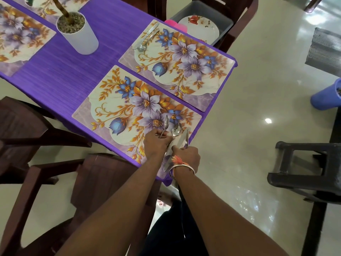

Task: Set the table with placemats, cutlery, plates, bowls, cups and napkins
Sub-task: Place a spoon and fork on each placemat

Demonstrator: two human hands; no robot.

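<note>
I see the left hand (156, 143) pinching one spoon (167, 122) by its handle. It is over the lower right corner of the near placemat (118, 111). The right hand (188, 157) is wrapped round a bunch of cutlery (177, 130), just beside the left hand.

To do this well, I think the spoon should go down flat and straight along the mat's edge. The middle should be left bare for a plate. The right hand should keep a tight hold, so nothing slips to the floor.

Now I count. There are four placemats: the near one, the far placemat (177, 65), and two at the upper left, partly cut off. The far one holds two pieces (145, 40) in its top corner. I see three spoons in all. One plate (199, 28) sits in a grey tub (224, 17) at the top. I cannot count the pieces in the bunch.
</note>
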